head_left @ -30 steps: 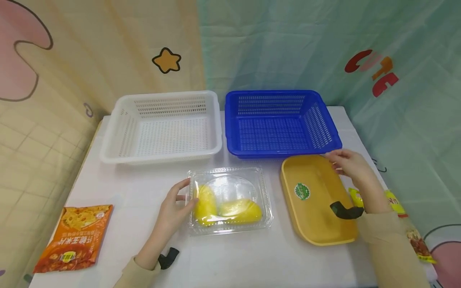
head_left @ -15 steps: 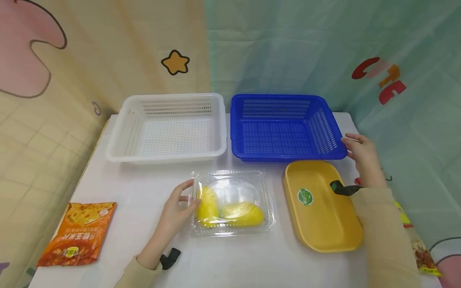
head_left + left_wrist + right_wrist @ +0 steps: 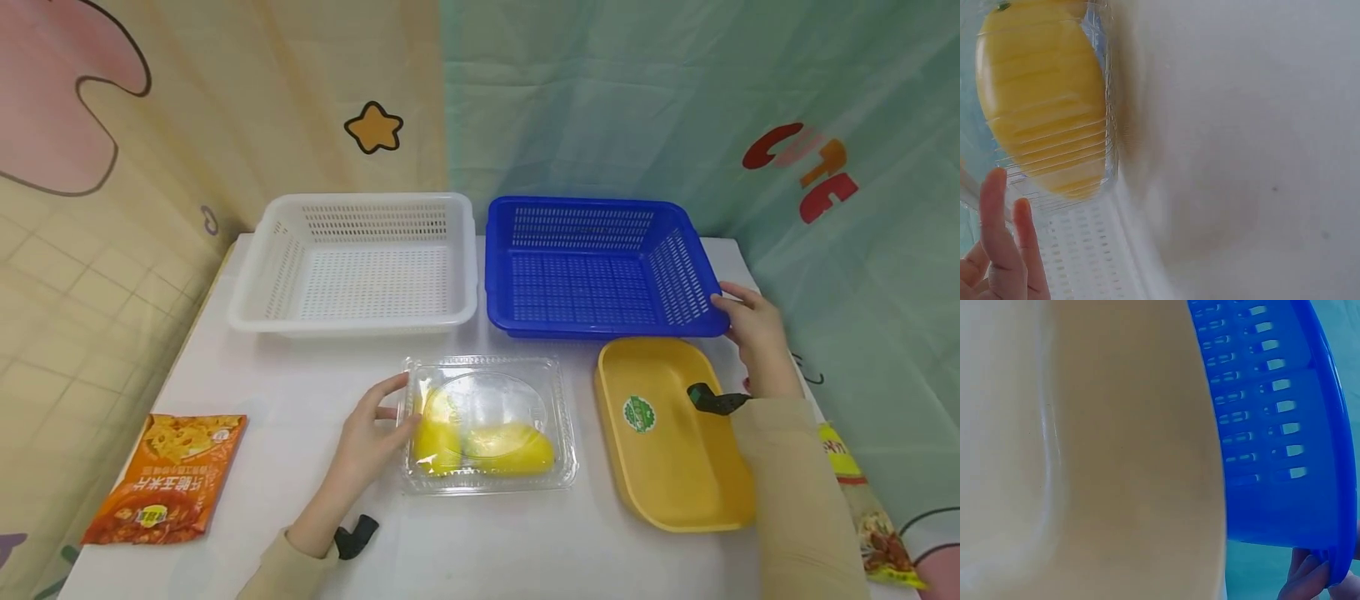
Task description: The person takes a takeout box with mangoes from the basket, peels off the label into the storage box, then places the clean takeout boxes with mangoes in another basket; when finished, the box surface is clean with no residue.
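In the head view my left hand (image 3: 375,437) holds the left end of a clear plastic clamshell box (image 3: 551,408), thumb over its edge. Inside lie two yellow mango-like fruits (image 3: 510,448). The left wrist view shows fingers (image 3: 997,225) at the box's end, with one fruit (image 3: 1041,94) behind the ribbed wall. My right hand (image 3: 757,333) grips the front right corner of the blue plastic basket (image 3: 600,329). Its fingers (image 3: 1307,578) curl around the rim in the right wrist view. Below that forearm stands a yellow tray (image 3: 675,450) with a green sticker.
A white basket (image 3: 352,325) stands at the back, left of the blue one. An orange snack packet (image 3: 168,479) lies at the table's left edge. Another snack packet (image 3: 873,517) lies at the right edge, partly behind the right sleeve (image 3: 798,500).
My right hand has moved from the far end of the yellow tray to the blue basket's corner and taken hold. My left hand stays at the clear box. The head view has shifted slightly.
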Tool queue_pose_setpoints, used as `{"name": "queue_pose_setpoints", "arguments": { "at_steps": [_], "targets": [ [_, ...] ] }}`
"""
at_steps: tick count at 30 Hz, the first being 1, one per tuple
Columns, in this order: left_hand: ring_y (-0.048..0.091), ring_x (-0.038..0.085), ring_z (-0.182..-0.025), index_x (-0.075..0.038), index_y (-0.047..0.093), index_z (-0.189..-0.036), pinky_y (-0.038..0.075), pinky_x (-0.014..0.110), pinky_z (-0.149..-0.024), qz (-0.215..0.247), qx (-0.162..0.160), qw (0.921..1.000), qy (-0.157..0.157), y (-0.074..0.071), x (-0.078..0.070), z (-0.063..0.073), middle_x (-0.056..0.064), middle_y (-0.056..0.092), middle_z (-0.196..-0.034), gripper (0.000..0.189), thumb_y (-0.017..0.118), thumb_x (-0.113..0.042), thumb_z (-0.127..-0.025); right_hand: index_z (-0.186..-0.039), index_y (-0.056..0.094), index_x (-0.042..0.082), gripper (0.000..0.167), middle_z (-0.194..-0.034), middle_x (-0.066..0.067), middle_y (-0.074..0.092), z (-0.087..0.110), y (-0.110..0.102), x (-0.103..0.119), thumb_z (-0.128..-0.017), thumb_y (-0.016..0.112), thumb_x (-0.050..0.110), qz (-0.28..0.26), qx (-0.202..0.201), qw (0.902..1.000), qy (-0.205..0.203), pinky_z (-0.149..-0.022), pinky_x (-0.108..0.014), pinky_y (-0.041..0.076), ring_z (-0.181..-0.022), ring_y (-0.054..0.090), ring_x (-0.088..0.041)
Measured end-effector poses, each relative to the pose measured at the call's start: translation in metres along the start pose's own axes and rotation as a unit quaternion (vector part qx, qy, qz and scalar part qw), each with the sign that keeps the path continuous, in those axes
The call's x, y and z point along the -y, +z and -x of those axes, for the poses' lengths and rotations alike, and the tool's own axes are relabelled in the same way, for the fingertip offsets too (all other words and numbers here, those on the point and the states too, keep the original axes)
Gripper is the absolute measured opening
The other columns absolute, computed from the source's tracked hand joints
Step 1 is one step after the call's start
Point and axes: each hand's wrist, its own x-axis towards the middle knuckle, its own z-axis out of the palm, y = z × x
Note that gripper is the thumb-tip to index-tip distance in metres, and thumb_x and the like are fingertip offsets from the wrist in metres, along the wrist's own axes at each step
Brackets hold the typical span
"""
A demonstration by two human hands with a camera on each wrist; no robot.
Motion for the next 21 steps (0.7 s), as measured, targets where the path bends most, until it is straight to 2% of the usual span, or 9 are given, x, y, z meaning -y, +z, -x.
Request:
{"name": "queue_pose_setpoints", "arguments": {
  "at_steps": [3, 5, 7, 10, 12, 15, 18, 21],
  "targets": [
    [0.06, 0.029, -0.107, -0.024, 0.048, -0.143, 0.059, 0.029, -0.07, 0.028, 0.004, 0.9995, -0.015, -0.005, -0.006, 0.002, 0.004, 0.051, -0.145, 0.059, 0.071, -0.018, -0.089, -0.156, 0.029, 0.029, 0.06, -0.163, -0.009, 0.026, -0.001, 0.002, 0.001, -0.101, 0.046, 0.046, 0.006, 0.0, 1.0, 0.001, -0.119, -0.039, 0.03, -0.134, 0.043, -0.023],
    [0.061, 0.027, -0.105, -0.024, 0.049, -0.142, 0.058, 0.026, -0.069, 0.049, 0.007, 0.9988, -0.009, -0.011, -0.012, 0.004, 0.003, 0.051, -0.144, 0.057, 0.071, -0.018, -0.09, -0.155, 0.029, 0.03, 0.06, -0.162, -0.009, 0.027, -0.001, 0.003, 0.003, -0.1, 0.046, 0.046, 0.006, 0.001, 1.0, 0.001, -0.119, -0.041, 0.03, -0.136, 0.042, -0.024],
    [0.062, 0.025, -0.102, -0.022, 0.049, -0.142, 0.058, 0.024, -0.069, 0.074, 0.007, 0.9972, 0.012, -0.016, -0.021, 0.003, 0.004, 0.051, -0.144, 0.056, 0.071, -0.018, -0.09, -0.155, 0.028, 0.033, 0.061, -0.162, -0.008, 0.028, -0.001, 0.002, 0.003, -0.1, 0.047, 0.048, 0.006, 0.003, 1.0, 0.006, -0.121, -0.049, 0.024, -0.141, 0.039, -0.026],
    [0.064, 0.02, -0.099, -0.017, 0.05, -0.142, 0.057, 0.023, -0.069, 0.106, -0.002, 0.9923, 0.064, -0.023, -0.04, -0.003, 0.005, 0.051, -0.146, 0.053, 0.069, -0.014, -0.092, -0.155, 0.027, 0.036, 0.061, -0.163, -0.006, 0.028, 0.001, -0.002, -0.001, -0.099, 0.047, 0.05, 0.0, -0.001, 0.9999, 0.016, -0.121, -0.056, 0.017, -0.145, 0.035, -0.027],
    [0.064, 0.017, -0.097, -0.016, 0.05, -0.142, 0.057, 0.023, -0.069, 0.125, -0.005, 0.9883, 0.087, -0.024, -0.053, -0.013, 0.004, 0.05, -0.146, 0.053, 0.069, -0.014, -0.092, -0.155, 0.026, 0.038, 0.061, -0.163, -0.004, 0.028, 0.003, -0.006, -0.005, -0.098, 0.047, 0.051, -0.004, -0.007, 0.9996, 0.028, -0.121, -0.06, 0.012, -0.146, 0.033, -0.026],
    [0.063, 0.015, -0.098, -0.02, 0.05, -0.141, 0.057, 0.024, -0.07, 0.148, -0.007, 0.9846, 0.093, -0.02, -0.073, -0.032, -0.003, 0.05, -0.145, 0.053, 0.069, -0.018, -0.092, -0.154, 0.027, 0.04, 0.06, -0.163, 0.001, 0.027, 0.005, -0.01, -0.01, -0.098, 0.048, 0.051, -0.012, -0.015, 0.9986, 0.049, -0.12, -0.063, 0.01, -0.147, 0.032, -0.024],
    [0.063, 0.018, -0.101, -0.021, 0.051, -0.14, 0.058, 0.023, -0.07, 0.171, -0.011, 0.9804, 0.097, -0.013, -0.093, -0.056, -0.005, 0.052, -0.144, 0.053, 0.07, -0.021, -0.091, -0.152, 0.027, 0.046, 0.06, -0.163, 0.005, 0.026, 0.007, -0.012, -0.012, -0.097, 0.049, 0.054, -0.016, -0.015, 0.9967, 0.078, -0.111, -0.076, 0.003, -0.15, 0.027, -0.023],
    [0.064, 0.023, -0.102, -0.017, 0.052, -0.14, 0.059, 0.023, -0.069, 0.191, -0.025, 0.9744, 0.115, -0.004, -0.113, -0.083, -0.001, 0.053, -0.143, 0.053, 0.071, -0.02, -0.091, -0.15, 0.027, 0.05, 0.06, -0.163, 0.008, 0.025, 0.007, -0.013, -0.014, -0.096, 0.05, 0.056, -0.022, -0.016, 0.9949, 0.097, -0.104, -0.083, 0.0, -0.151, 0.025, -0.022]
  ]
}}
